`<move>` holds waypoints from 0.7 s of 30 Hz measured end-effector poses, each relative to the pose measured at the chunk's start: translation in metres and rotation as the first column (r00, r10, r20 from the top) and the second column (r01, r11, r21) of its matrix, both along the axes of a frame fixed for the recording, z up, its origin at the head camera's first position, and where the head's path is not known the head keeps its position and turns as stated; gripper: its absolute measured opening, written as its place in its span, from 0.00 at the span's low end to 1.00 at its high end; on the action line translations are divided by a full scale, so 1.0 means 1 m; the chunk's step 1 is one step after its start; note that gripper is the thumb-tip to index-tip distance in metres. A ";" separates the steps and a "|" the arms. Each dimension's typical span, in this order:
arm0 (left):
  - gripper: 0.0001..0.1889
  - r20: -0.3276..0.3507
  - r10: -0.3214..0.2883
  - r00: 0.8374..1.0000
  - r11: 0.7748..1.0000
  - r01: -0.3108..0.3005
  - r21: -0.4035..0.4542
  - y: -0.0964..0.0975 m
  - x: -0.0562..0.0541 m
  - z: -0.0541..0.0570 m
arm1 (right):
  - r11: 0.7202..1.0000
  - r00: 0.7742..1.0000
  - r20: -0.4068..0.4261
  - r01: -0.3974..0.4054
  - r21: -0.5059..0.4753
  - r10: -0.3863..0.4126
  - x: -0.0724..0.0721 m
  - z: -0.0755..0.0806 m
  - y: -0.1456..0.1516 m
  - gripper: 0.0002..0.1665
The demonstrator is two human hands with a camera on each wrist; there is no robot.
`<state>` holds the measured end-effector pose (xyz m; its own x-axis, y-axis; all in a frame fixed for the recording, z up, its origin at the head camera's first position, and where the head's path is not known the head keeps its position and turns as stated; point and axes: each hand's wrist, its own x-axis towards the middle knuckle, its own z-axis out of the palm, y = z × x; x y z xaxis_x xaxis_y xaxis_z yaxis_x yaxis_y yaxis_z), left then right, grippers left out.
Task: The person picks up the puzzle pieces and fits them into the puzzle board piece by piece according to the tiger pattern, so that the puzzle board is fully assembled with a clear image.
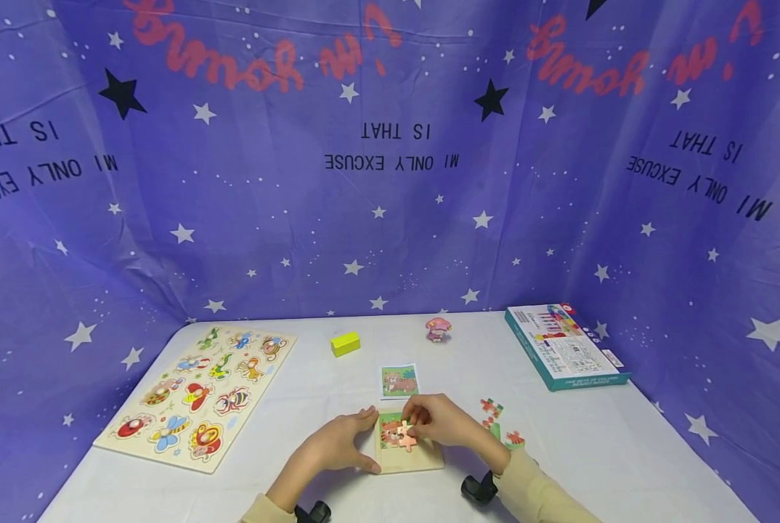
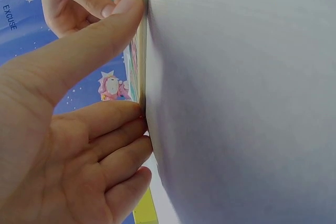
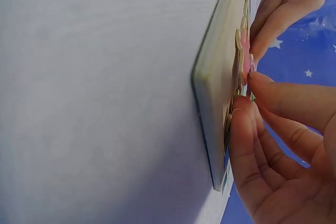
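In the head view, a square wooden puzzle board (image 1: 415,460) lies in front of the person with part of a tiger picture set in its upper left. My left hand (image 1: 339,441) rests at its left side, thumb and fingers spread along the edge and touching it. Over the board my right hand (image 1: 444,420) pinches an orange-pink jigsaw piece (image 1: 406,436) between thumb and fingers. The right wrist view shows that piece (image 3: 244,56) tilted above the board's surface. Just beyond the board lies a picture card (image 1: 399,382) with a tiger on it.
Loose jigsaw pieces (image 1: 492,408) lie right of the board, partly behind the right forearm. An insect peg puzzle (image 1: 197,396) is at left, a teal box (image 1: 566,347) at far right. A yellow block (image 1: 346,343) and pink figurine (image 1: 438,329) stand toward the back.
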<state>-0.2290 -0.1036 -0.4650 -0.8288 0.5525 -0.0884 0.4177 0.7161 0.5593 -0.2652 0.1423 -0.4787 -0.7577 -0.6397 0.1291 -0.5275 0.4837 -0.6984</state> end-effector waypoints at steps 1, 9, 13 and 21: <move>0.50 -0.001 -0.001 1.000 1.000 0.001 0.001 0.000 0.000 0.000 | 1.000 1.000 0.000 -0.001 0.000 0.001 0.000 0.000 0.000 0.10; 0.50 -0.010 -0.001 1.000 1.000 0.001 0.002 0.000 0.000 0.001 | 1.000 1.000 -0.004 -0.010 0.007 0.010 0.000 0.001 -0.002 0.08; 0.50 -0.002 0.003 1.000 1.000 -0.003 0.002 0.000 0.000 0.002 | 1.000 1.000 0.006 -0.015 0.006 0.015 0.001 0.001 -0.003 0.08; 0.50 -0.005 -0.001 1.000 1.000 0.001 -0.001 0.000 0.002 0.004 | 0.994 0.993 -0.073 -0.085 0.067 0.090 0.002 0.006 0.000 0.13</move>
<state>-0.2267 -0.1033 -0.4610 -0.8284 0.5536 -0.0853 0.4213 0.7163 0.5562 -0.2634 0.1420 -0.4730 -0.6880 -0.7118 0.1413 -0.6202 0.4756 -0.6238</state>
